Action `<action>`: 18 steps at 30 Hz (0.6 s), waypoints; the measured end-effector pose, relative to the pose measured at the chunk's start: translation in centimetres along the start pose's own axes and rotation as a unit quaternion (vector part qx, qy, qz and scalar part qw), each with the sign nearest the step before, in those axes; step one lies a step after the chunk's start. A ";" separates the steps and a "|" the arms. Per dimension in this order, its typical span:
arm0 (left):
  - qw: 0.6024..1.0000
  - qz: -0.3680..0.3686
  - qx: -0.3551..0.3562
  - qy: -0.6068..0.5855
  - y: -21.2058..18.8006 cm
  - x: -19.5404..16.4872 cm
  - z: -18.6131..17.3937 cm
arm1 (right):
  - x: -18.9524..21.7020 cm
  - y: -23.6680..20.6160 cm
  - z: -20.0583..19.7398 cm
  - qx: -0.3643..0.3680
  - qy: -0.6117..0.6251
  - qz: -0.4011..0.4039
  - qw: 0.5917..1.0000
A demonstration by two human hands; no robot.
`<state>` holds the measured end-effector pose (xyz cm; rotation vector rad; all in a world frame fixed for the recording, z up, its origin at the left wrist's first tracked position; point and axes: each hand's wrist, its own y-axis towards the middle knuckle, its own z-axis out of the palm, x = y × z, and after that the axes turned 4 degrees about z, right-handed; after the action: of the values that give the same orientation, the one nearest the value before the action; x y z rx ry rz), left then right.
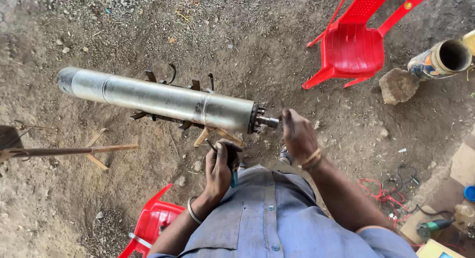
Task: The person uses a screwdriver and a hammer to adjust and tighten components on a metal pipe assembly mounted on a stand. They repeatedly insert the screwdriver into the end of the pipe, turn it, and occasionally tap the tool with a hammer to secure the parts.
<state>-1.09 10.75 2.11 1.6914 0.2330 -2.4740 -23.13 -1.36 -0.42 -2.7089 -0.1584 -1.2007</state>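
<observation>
Outdoors, on bare dirt ground (pixel 123 20): long steel pump cylinder (pixel 158 97) lying level on a spiked metal stand (pixel 170 122), shaft end (pixel 268 121) pointing right. Right hand (pixel 298 137) curled shut around that shaft end, grip closed on it. Left hand (pixel 220 166) just below the cylinder, grip closed on a small dark tool (pixel 233 178) with a bluish handle. Beyond, an upright red plastic chair (pixel 354 45), a stone (pixel 398 85) beside it, then an open pipe (pixel 440 57). Second red chair (pixel 153 223) near the left wrist. Red wires (pixel 381 193) and a green power tool (pixel 431 227) lower right
</observation>
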 end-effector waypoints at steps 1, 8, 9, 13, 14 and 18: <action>1.000 -0.007 -0.005 -0.016 0.3 -0.5 0.9 | 0.6 -1.0 -0.8 -0.074 0.009 -0.081 0.994; 0.954 0.017 -0.006 -0.301 3.6 -2.3 9.3 | 4.0 -4.0 -7.8 -0.030 -0.030 -0.545 0.837; 0.951 0.026 -0.017 -0.308 3.9 -2.0 10.9 | 3.9 -3.6 -8.6 -0.036 -0.048 -0.553 0.831; 0.963 0.020 -0.072 -0.258 5.3 -0.9 15.8 | 1.8 -2.5 -11.2 -0.049 -0.053 -0.534 0.843; 0.975 0.013 -0.045 -0.216 5.6 -0.7 16.6 | 1.0 -2.3 -11.6 -0.055 -0.008 -0.487 0.872; 0.987 0.069 0.084 0.115 5.8 -1.0 18.3 | -3.2 -1.6 -13.0 0.002 0.211 -0.161 0.964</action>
<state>-16.28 1.38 9.35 1.9884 -0.0707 -2.2539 -34.92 -2.53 6.00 -2.4112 -0.5549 -1.8304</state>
